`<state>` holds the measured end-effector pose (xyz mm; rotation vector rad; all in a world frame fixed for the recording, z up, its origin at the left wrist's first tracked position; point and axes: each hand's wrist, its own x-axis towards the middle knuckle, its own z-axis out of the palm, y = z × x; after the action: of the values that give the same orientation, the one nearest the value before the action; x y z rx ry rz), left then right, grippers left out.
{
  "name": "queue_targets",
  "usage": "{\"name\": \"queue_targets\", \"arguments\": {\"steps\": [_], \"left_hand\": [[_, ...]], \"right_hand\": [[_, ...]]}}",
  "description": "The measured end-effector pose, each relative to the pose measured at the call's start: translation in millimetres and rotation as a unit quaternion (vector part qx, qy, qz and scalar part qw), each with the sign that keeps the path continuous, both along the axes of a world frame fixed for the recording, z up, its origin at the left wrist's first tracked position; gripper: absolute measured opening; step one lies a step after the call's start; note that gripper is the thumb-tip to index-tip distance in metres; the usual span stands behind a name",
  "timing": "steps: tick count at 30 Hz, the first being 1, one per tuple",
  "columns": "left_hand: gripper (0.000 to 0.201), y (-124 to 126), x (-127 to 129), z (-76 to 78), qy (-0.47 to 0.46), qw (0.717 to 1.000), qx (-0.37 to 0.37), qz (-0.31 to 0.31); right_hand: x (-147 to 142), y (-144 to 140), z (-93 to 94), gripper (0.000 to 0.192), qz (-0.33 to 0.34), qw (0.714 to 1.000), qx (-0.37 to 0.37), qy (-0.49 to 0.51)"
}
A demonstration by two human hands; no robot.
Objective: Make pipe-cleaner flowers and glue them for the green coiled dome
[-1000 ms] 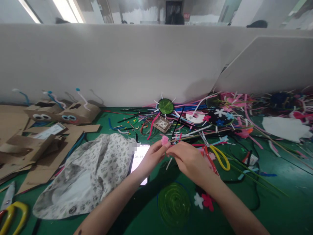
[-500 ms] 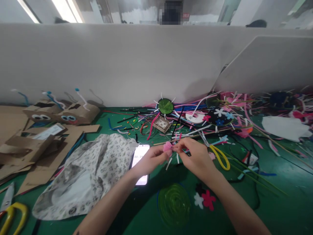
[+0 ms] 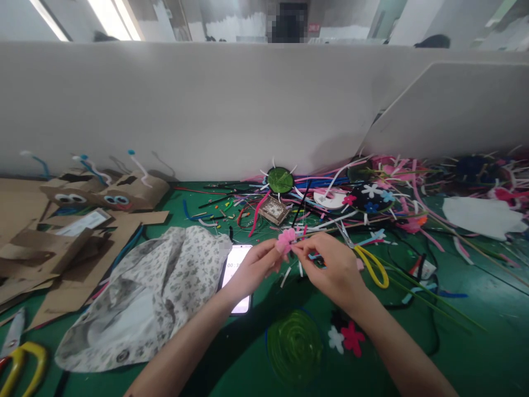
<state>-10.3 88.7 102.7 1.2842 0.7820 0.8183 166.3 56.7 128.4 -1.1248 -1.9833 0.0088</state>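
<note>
A small pink flower (image 3: 285, 240) is pinched in my left hand (image 3: 257, 267), its petals facing up between the fingertips. My right hand (image 3: 329, 263) has thumb and forefinger pressed together at the flower's right side; what lies between those fingertips is too small to make out. Below the hands a green coiled disc (image 3: 294, 347) lies on the table, with a red felt flower (image 3: 352, 338) and a white felt flower (image 3: 336, 339) to its right. A phone (image 3: 242, 304) showing a timer lies partly under my left wrist.
Yellow-handled scissors (image 3: 372, 266) lie right of my right hand, other scissors (image 3: 25, 358) at the left edge. A patterned cloth (image 3: 165, 286) and cardboard pieces (image 3: 61, 259) cover the left. Pipe cleaners and decorated discs (image 3: 280, 180) crowd the back below a white partition (image 3: 206, 110).
The pink flower has turned and shows more of its petals. My left fingers have shifted their hold on it, while my right hand stays close beside it.
</note>
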Motion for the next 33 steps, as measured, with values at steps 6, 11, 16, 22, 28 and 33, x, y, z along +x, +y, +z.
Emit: {"name": "queue_targets", "arguments": {"steps": [6, 11, 16, 22, 28, 33], "left_hand": [[0.032, 2.5, 2.5, -5.7, -0.053, 0.996, -0.028, 0.066], [0.032, -1.3, 5.6, -3.3, -0.074, 0.989, -0.031, 0.127], [0.036, -7.5, 8.0, -0.6, -0.014, 0.998, -0.037, 0.054], [0.026, 0.4, -2.6, 5.9, -0.005, 0.996, 0.029, 0.084], [0.021, 0.5, -4.4, 12.4, -0.031, 0.996, 0.02, 0.085], [0.024, 0.5, -2.2, 10.6, -0.055, 0.993, -0.027, 0.103]], "right_hand": [[-2.6, -0.4, 3.0, 0.016, -0.105, 0.972, 0.198, -0.069], [-11.0, 1.3, -1.9, 0.01, -0.128, 0.977, 0.158, -0.064], [-15.6, 9.6, -13.2, 0.014, -0.055, 0.988, -0.086, 0.115], [-1.6, 12.7, -2.4, 0.015, -0.01, 0.944, -0.256, 0.208], [3.6, 16.0, 1.9, 0.014, 0.045, 0.9, -0.352, 0.251], [-8.1, 12.8, -3.9, 0.02, 0.002, 0.868, -0.328, 0.372]]}}
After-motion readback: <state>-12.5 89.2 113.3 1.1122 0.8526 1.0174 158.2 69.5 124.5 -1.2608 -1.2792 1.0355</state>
